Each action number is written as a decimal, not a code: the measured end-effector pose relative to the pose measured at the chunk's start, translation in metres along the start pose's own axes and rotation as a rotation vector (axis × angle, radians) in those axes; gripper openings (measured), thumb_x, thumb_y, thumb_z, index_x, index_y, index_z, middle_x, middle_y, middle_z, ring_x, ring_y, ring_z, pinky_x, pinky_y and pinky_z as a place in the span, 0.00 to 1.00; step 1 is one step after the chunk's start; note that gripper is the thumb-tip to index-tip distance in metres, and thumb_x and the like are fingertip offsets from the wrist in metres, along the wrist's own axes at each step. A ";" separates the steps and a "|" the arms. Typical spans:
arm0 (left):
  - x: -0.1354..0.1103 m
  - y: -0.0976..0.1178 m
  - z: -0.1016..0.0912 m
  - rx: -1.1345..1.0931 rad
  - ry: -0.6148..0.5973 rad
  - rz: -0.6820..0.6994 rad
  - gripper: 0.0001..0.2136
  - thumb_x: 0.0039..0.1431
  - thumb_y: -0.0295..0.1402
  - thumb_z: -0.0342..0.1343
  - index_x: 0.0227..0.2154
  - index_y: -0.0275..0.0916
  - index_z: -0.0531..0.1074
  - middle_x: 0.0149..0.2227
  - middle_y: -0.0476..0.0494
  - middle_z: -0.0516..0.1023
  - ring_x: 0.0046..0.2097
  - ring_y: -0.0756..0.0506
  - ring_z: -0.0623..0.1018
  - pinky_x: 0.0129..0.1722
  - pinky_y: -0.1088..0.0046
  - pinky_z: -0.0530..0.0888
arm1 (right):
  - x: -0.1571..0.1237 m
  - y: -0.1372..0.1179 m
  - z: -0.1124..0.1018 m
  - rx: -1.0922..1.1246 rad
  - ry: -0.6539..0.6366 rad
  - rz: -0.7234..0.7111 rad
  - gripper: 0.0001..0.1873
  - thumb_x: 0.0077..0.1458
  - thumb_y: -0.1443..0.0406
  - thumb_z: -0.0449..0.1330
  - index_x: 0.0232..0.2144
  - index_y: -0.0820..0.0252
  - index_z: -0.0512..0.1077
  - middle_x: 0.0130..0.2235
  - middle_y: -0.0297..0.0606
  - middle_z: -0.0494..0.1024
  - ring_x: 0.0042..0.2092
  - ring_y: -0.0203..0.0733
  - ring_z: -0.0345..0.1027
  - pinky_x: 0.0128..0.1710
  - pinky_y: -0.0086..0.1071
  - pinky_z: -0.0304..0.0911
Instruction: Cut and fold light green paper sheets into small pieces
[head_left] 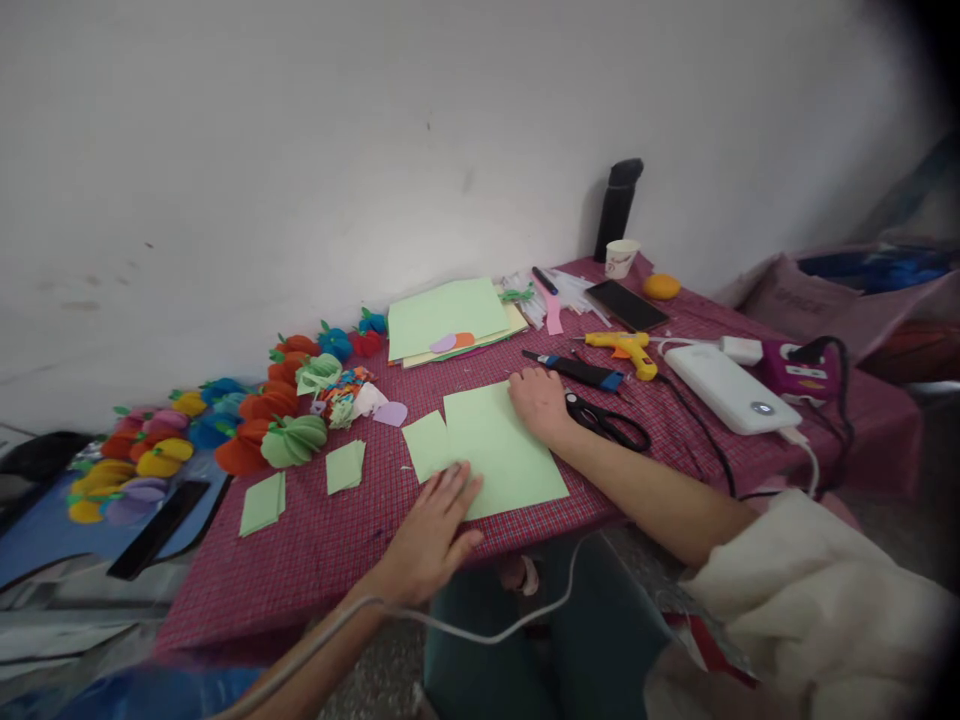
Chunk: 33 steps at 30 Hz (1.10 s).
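A large light green paper sheet (pixel 514 470) lies on the table before me, with a smaller green piece (pixel 426 447) beside its left edge. My left hand (pixel 435 530) is open, its fingers spread over the sheet's lower left edge and the smaller piece. At the upper right of the sheet rests my right hand (pixel 538 403), palm down with fingers slightly bent on the paper; its thumb is hidden. Black-handled scissors (pixel 611 422) lie just right of that hand. A utility knife (pixel 577 370) lies behind them.
Small green paper stacks (pixel 262 503) lie at the left, before colourful paper pumpkins (pixel 294 441). More sheets (pixel 448 312) are piled at the back. To the right are a yellow glue gun (pixel 624 348), phone (pixel 627 304), power bank (pixel 731 388), paper cup (pixel 620 260) and black bottle (pixel 618 210).
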<state>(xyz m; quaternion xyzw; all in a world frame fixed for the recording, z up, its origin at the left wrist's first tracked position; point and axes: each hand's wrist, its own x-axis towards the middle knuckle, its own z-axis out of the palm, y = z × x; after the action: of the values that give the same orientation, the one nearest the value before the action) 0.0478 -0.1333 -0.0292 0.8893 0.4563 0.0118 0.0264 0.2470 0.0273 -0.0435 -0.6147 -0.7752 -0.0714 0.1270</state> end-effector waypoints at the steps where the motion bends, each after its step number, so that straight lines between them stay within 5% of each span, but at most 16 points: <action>1: -0.001 -0.005 -0.001 0.017 0.038 -0.061 0.25 0.61 0.39 0.36 0.60 0.39 0.41 0.62 0.42 0.45 0.62 0.47 0.44 0.59 0.61 0.48 | 0.000 0.000 -0.001 0.000 -0.008 0.001 0.16 0.59 0.68 0.40 0.39 0.63 0.67 0.40 0.49 0.71 0.43 0.46 0.60 0.41 0.39 0.47; 4: 0.010 -0.017 -0.008 0.103 0.104 -0.155 0.25 0.62 0.38 0.34 0.60 0.37 0.41 0.62 0.40 0.45 0.62 0.45 0.44 0.59 0.58 0.46 | 0.001 -0.001 -0.003 0.004 -0.019 0.011 0.17 0.59 0.69 0.39 0.39 0.63 0.67 0.41 0.50 0.70 0.43 0.47 0.60 0.40 0.39 0.46; 9: 0.052 -0.012 -0.013 0.190 0.111 -0.070 0.26 0.60 0.43 0.38 0.59 0.39 0.44 0.62 0.42 0.43 0.62 0.44 0.43 0.59 0.58 0.45 | 0.001 -0.001 -0.004 0.004 -0.024 0.007 0.17 0.58 0.69 0.40 0.39 0.63 0.67 0.41 0.50 0.70 0.43 0.47 0.60 0.40 0.39 0.47; 16: 0.083 -0.003 0.019 0.124 0.073 -0.260 0.33 0.57 0.52 0.32 0.59 0.32 0.45 0.61 0.36 0.47 0.62 0.41 0.46 0.58 0.61 0.48 | 0.001 0.000 -0.001 0.004 0.001 -0.009 0.16 0.58 0.69 0.40 0.38 0.63 0.67 0.40 0.49 0.71 0.42 0.47 0.61 0.40 0.39 0.47; 33: 0.006 0.003 0.012 0.193 0.067 -0.327 0.32 0.57 0.51 0.33 0.59 0.36 0.46 0.61 0.40 0.50 0.61 0.39 0.49 0.57 0.51 0.44 | 0.000 0.000 0.000 0.030 0.045 -0.006 0.15 0.58 0.70 0.42 0.36 0.63 0.68 0.38 0.48 0.71 0.41 0.46 0.61 0.40 0.39 0.47</action>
<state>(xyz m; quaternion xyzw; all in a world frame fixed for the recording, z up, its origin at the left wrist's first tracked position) 0.0544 -0.1303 -0.0407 0.8010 0.5942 -0.0068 -0.0726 0.2472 0.0273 -0.0432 -0.6088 -0.7749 -0.0738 0.1535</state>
